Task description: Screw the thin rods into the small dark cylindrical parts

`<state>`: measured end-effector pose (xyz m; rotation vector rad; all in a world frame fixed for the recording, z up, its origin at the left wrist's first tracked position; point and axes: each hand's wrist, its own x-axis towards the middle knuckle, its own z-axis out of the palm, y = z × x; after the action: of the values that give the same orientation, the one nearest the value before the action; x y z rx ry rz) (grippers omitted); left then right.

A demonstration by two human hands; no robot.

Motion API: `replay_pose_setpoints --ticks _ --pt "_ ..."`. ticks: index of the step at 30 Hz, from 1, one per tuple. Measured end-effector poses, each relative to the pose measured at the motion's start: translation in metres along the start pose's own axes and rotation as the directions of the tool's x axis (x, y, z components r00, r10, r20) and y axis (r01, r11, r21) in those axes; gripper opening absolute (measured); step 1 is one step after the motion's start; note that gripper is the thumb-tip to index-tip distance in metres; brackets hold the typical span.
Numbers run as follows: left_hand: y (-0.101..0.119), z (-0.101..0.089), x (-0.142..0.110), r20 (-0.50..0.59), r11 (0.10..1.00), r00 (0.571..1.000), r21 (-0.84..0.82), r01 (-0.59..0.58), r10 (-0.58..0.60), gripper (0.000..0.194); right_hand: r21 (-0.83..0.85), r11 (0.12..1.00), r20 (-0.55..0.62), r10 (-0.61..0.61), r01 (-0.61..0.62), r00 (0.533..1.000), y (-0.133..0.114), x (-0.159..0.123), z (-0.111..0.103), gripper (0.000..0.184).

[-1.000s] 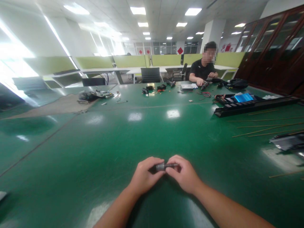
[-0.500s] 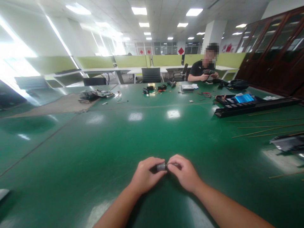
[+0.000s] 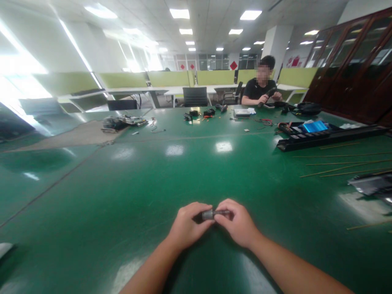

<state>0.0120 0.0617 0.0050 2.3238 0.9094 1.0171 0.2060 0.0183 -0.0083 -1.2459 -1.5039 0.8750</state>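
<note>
A small grey metal cylinder [image 3: 208,214] lies level between my two hands, low in the head view and just above the green table [image 3: 147,175]. My left hand [image 3: 188,224] grips it from the left, thumb and fingers on either side. Out of its right end runs a thin dark shaft [image 3: 221,212]. My right hand [image 3: 239,222] pinches around that shaft with thumb and index finger. The shaft's far end is hidden in the right hand, and the exact kind of the part is too small to tell.
Across the table a person [image 3: 260,87] holds a dark tool. At right are a black tray [image 3: 294,143] with a blue pack [image 3: 315,126], thin rods [image 3: 346,164] and a grey-black part [image 3: 372,183]. Loose parts [image 3: 122,121] lie at back left.
My right fingers have shifted slightly on the shaft, and more of it shows. My left hand stays in place. Across the table, the person has turned and tilted the dark tool.
</note>
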Motion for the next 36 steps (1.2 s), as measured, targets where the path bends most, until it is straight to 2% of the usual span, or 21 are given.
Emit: replay_pose_setpoints --ticks 36 --pt "0.0033 -0.0037 0.0017 0.003 0.999 0.999 0.017 0.04 -0.04 0.022 -0.008 0.999 -0.003 0.034 -0.034 0.999 -0.0002 -0.0001 -0.0003 0.003"
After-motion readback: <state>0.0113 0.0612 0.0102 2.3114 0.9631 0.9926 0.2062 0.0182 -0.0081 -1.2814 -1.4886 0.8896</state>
